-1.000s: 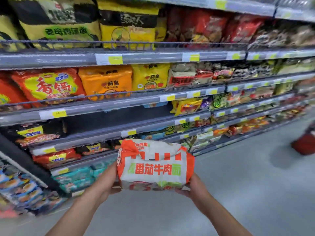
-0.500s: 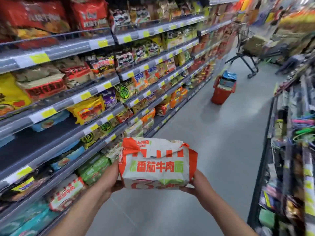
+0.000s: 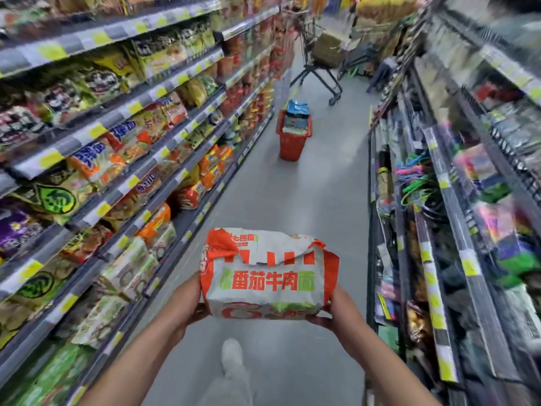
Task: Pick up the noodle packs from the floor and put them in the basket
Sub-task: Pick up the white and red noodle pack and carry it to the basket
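1. Fingers (image 3: 202,310) of both hands are clamping the noodle pack (image 3: 268,276) at its two ends, chest-high above the aisle floor (image 3: 307,206).
2. Carrying well likely means keeping the pack level and the squeeze light while walking.
3. The left hand (image 3: 191,300) and right hand (image 3: 336,307) are reaching forward, toward the red basket (image 3: 292,143) well ahead.

Right shelves (image 3: 474,177) motion-blurred — goods unreadable; basket (image 3: 293,143) contents too small.

Grey floor (image 3: 307,200) carries a red basket (image 3: 293,145) and, blurred, probably a trolley (image 3: 319,68)
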A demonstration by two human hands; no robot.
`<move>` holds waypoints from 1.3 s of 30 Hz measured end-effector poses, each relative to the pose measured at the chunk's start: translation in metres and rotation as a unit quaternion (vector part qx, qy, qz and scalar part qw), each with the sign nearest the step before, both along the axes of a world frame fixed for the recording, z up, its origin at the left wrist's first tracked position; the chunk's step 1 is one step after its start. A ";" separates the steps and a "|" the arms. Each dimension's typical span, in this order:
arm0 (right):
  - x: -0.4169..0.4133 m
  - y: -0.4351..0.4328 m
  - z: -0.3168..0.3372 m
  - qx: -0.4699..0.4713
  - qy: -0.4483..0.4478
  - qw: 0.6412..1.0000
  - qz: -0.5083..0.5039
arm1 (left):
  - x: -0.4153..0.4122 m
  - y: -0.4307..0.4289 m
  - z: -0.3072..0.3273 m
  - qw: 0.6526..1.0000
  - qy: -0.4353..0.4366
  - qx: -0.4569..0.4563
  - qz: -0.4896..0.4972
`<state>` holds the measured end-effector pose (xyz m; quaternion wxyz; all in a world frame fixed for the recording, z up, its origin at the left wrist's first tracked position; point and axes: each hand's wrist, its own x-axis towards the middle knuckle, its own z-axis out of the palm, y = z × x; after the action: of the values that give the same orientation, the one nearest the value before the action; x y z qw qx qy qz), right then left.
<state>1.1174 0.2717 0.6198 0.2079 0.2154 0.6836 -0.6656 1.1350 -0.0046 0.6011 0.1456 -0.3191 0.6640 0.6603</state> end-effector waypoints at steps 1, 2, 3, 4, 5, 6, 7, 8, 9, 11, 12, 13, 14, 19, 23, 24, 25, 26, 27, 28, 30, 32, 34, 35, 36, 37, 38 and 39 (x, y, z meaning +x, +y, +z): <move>-0.018 0.006 -0.004 -0.001 -0.001 1.000 -0.009 | -0.025 0.006 -0.004 1.000 0.000 -0.003 -0.014; -0.032 0.010 -0.005 0.002 -0.001 1.000 -0.015 | -0.043 0.010 -0.003 1.000 0.007 -0.008 -0.019; -0.052 0.013 -0.007 0.000 0.002 1.000 -0.018 | -0.070 0.013 -0.006 1.000 0.013 -0.009 -0.024; -0.068 0.015 -0.006 0.001 0.005 1.000 -0.021 | -0.091 0.015 -0.005 0.999 0.021 -0.008 -0.026; -0.088 0.016 -0.007 0.002 0.008 1.000 -0.021 | -0.117 0.017 -0.006 0.999 0.025 -0.008 -0.040; -0.104 0.017 -0.007 0.003 0.012 1.000 -0.024 | -0.139 0.019 -0.003 0.998 0.034 -0.009 -0.052; -0.127 0.017 -0.008 0.005 0.011 0.999 -0.029 | -0.167 0.020 -0.005 0.997 0.033 -0.010 -0.070; -0.143 0.017 -0.008 0.005 0.013 0.999 -0.035 | -0.188 0.021 -0.003 0.996 0.034 -0.011 -0.082; -0.170 0.016 -0.008 0.005 0.012 0.999 -0.043 | -0.219 0.021 -0.003 0.995 0.030 -0.009 -0.090; -0.204 0.014 -0.007 0.003 0.013 0.998 -0.055 | -0.261 0.020 -0.001 0.995 0.031 -0.011 -0.095; -0.224 0.014 -0.007 0.000 0.015 0.998 -0.064 | -0.283 0.020 -0.001 0.994 0.036 -0.011 -0.098; -0.246 0.014 -0.007 0.003 0.013 0.997 -0.071 | -0.308 0.019 -0.002 0.994 0.031 -0.015 -0.106; -0.267 0.014 -0.007 0.002 0.015 0.997 -0.079 | -0.332 0.020 -0.002 0.993 0.035 -0.012 -0.112; -0.357 0.020 -0.002 0.005 0.014 0.995 -0.101 | -0.435 0.032 0.007 0.990 0.034 -0.008 -0.138; -0.434 0.034 -0.005 0.007 0.009 0.994 -0.111 | -0.511 0.048 0.012 0.986 0.042 -0.005 -0.164; -0.463 0.039 -0.010 0.004 0.009 0.993 -0.114 | -0.540 0.053 0.008 0.985 0.042 -0.006 -0.169; -0.485 0.042 -0.010 0.005 0.006 0.993 -0.116 | -0.561 0.057 0.007 0.984 0.042 -0.007 -0.171; -0.505 0.046 -0.013 0.004 0.004 0.993 -0.116 | -0.581 0.060 0.005 0.985 0.040 -0.009 -0.168; -0.533 0.051 -0.016 0.004 0.001 0.993 -0.114 | -0.610 0.065 0.003 0.986 0.037 -0.013 -0.165; -0.557 0.056 -0.018 0.002 0.003 0.993 -0.115 | -0.633 0.068 0.000 0.987 0.032 -0.015 -0.159; -0.610 0.068 -0.026 0.003 -0.004 0.993 -0.122 | -0.683 0.077 -0.006 0.987 0.017 -0.021 -0.158; -0.653 0.075 -0.029 0.004 -0.012 0.992 -0.122 | -0.722 0.086 -0.007 0.987 0.010 -0.020 -0.160; -0.702 0.083 -0.029 -0.002 -0.009 0.995 -0.098 | -0.763 0.096 -0.005 0.989 0.008 -0.019 -0.149; -0.731 0.087 -0.029 -0.003 -0.011 0.996 -0.086 | -0.787 0.100 -0.006 0.990 0.005 -0.017 -0.143; -0.753 0.090 -0.028 -0.004 -0.012 0.997 -0.078 | -0.807 0.102 -0.008 0.991 0.003 -0.013 -0.136; -0.774 0.092 -0.025 0.001 -0.018 0.997 -0.070 | -0.825 0.105 -0.005 0.991 -0.003 -0.014 -0.132; -0.798 0.095 -0.027 -0.001 -0.020 0.998 -0.067 | -0.847 0.108 -0.006 0.992 -0.005 -0.010 -0.122; -0.818 0.097 -0.026 0.002 -0.026 0.998 -0.063 | -0.865 0.110 -0.006 0.993 -0.008 -0.009 -0.118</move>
<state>0.2994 0.3688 0.5940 0.1834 0.2759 0.6640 -0.6703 0.2703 0.1056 0.5956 0.2250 -0.2451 0.7020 0.6297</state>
